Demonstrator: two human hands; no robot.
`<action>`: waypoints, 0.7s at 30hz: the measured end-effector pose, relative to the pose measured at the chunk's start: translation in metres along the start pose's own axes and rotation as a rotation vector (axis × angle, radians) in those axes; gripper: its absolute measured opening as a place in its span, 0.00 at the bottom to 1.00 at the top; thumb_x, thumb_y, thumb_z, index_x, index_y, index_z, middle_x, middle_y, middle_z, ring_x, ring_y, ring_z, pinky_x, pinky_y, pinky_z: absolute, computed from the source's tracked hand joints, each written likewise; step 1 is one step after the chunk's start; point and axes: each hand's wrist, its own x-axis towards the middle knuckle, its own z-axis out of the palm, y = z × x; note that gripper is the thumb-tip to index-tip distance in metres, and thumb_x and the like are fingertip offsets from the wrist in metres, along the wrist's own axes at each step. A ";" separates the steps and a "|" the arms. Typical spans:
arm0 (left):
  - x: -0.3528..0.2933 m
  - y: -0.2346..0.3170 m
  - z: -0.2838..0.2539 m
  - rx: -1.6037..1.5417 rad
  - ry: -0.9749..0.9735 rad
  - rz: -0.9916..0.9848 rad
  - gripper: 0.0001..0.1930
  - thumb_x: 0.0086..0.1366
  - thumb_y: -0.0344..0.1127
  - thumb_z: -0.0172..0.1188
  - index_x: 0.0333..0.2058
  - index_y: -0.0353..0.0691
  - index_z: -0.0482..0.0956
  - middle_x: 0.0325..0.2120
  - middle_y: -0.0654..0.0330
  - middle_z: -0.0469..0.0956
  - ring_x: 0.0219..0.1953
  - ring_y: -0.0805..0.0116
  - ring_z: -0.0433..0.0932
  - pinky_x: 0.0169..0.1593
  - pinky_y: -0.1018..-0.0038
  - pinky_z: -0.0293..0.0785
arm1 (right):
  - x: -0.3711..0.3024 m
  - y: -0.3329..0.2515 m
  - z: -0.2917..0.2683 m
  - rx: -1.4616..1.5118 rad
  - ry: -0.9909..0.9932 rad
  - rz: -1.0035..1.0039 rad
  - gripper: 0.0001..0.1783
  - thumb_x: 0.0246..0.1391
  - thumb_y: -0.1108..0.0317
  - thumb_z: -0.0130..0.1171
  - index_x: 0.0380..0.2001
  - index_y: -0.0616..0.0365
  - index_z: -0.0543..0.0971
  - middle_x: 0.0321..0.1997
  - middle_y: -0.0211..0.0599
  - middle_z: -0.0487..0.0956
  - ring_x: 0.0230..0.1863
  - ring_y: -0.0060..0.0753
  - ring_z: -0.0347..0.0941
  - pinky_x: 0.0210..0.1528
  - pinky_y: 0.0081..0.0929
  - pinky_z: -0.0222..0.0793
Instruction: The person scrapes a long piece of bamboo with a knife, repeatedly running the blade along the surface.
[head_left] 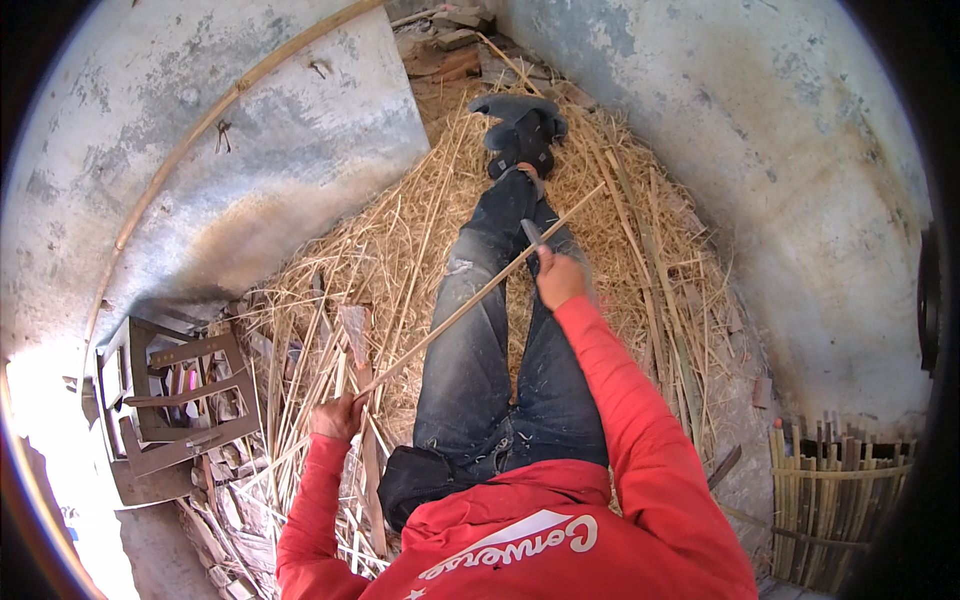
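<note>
My left hand [337,416] is closed around the lower end of a long, thin bamboo strip [452,319]. The strip slants up and to the right across my outstretched legs, its far end beyond my right hand. That right hand [562,281] grips a knife whose grey blade [530,231] lies against or just over the strip; exact contact is hard to make out. The knife's handle is mostly hidden in my fist. Below the strip are my dark, dusty trousers [468,365].
Pale shavings [395,235] cover the floor around my legs. Long bamboo strips [650,270] lie to the right. A dark frame with openings [190,395] stands at left. A slatted bamboo basket [835,510] sits at lower right. Weathered walls [760,150] rise on both sides.
</note>
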 end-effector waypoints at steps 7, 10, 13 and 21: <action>0.023 0.030 0.011 0.001 0.037 -0.018 0.20 0.67 0.50 0.67 0.23 0.44 0.73 0.14 0.53 0.75 0.15 0.47 0.76 0.20 0.54 0.70 | -0.071 -0.048 -0.001 0.125 -0.143 0.008 0.30 0.73 0.48 0.46 0.30 0.63 0.84 0.30 0.63 0.81 0.36 0.72 0.78 0.41 0.61 0.73; 0.027 0.039 0.021 0.048 0.032 -0.047 0.20 0.69 0.51 0.64 0.25 0.44 0.74 0.15 0.52 0.77 0.16 0.48 0.78 0.20 0.55 0.72 | -0.070 -0.043 -0.015 0.184 -0.282 0.026 0.33 0.73 0.45 0.42 0.34 0.64 0.84 0.33 0.65 0.82 0.40 0.73 0.79 0.46 0.64 0.72; 0.041 0.056 0.023 -0.014 0.034 -0.045 0.21 0.71 0.52 0.62 0.25 0.43 0.75 0.15 0.52 0.78 0.15 0.49 0.78 0.19 0.55 0.73 | -0.074 -0.044 -0.019 0.212 -0.329 -0.055 0.34 0.73 0.45 0.42 0.33 0.64 0.85 0.31 0.64 0.82 0.39 0.72 0.79 0.45 0.64 0.72; 0.088 0.124 0.018 -0.081 -0.102 -0.203 0.24 0.73 0.57 0.56 0.28 0.42 0.78 0.19 0.43 0.80 0.22 0.40 0.82 0.27 0.47 0.76 | -0.135 -0.079 -0.006 0.291 -0.559 -0.158 0.37 0.71 0.42 0.46 0.24 0.67 0.82 0.28 0.64 0.79 0.35 0.71 0.77 0.41 0.57 0.71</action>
